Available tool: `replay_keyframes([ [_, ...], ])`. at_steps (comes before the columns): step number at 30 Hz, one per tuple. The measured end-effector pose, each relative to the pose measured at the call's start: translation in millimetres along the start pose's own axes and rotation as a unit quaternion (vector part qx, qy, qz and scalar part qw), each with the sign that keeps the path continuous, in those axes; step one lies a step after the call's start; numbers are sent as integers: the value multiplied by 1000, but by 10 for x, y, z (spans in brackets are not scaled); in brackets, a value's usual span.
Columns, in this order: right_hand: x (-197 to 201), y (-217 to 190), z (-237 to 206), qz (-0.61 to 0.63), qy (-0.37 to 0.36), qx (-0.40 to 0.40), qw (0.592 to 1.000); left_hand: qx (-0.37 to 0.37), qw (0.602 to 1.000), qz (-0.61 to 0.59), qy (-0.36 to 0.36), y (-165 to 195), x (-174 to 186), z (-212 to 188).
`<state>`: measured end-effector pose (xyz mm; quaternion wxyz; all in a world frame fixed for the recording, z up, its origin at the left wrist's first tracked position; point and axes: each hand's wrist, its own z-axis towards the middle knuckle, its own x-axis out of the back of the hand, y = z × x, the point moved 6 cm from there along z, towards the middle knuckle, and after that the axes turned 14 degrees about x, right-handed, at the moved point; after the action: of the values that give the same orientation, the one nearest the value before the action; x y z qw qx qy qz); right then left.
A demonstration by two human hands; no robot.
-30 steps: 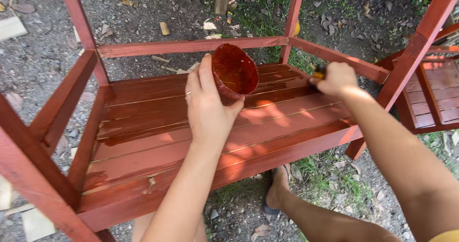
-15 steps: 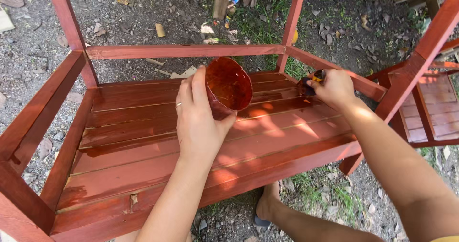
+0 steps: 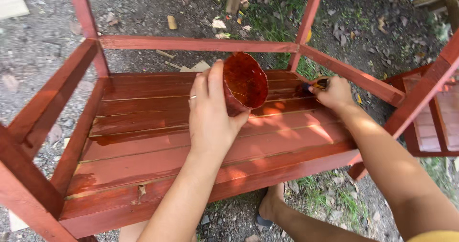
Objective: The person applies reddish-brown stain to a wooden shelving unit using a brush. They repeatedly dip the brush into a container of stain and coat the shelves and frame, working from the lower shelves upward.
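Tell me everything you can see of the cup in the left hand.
The cup is a small round container coated inside and out with reddish-brown stain, its material hidden under it. It is tilted, open mouth facing the camera. The left hand grips its side, holding it above the stained wooden slats, touching nothing else.

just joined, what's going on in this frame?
A person is staining a wooden slatted bench frame reddish-brown, outdoors on gravel and grass. The left hand holds a stain-coated cup tilted over the slats. The right hand grips a small brush, its tip against the far right end of the slats near a corner post. Most slats look coated and glossy. A second red frame stands at the right.
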<state>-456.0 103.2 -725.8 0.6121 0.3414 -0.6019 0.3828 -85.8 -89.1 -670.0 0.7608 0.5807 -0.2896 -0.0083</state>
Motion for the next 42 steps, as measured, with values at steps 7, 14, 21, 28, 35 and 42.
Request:
replay_keyframes([
  [7, -104, 176, 94, 262, -14, -54, 963, -11, 1000, -13, 9, -19, -19, -3],
  [14, -37, 74, 253, -46, -20, -66, 997, -8, 1000, -12, 17, -82, -31, 17],
  [21, 176, 289, 184, -73, -73, -109, 989, 15, 1000, 9, 3, -102, -90, 94],
  [28, -104, -388, 331, -95, -55, -27, 994, 26, 1000, 18, 1, -105, -89, 97],
  [35, -252, -609, 370, 325, -75, -48, 942, 20, 999, 23, 10, -103, -75, 74],
  [42, -214, -513, 458, 322, -64, -67, 942, 25, 999, 30, -1, -97, -68, 123],
])
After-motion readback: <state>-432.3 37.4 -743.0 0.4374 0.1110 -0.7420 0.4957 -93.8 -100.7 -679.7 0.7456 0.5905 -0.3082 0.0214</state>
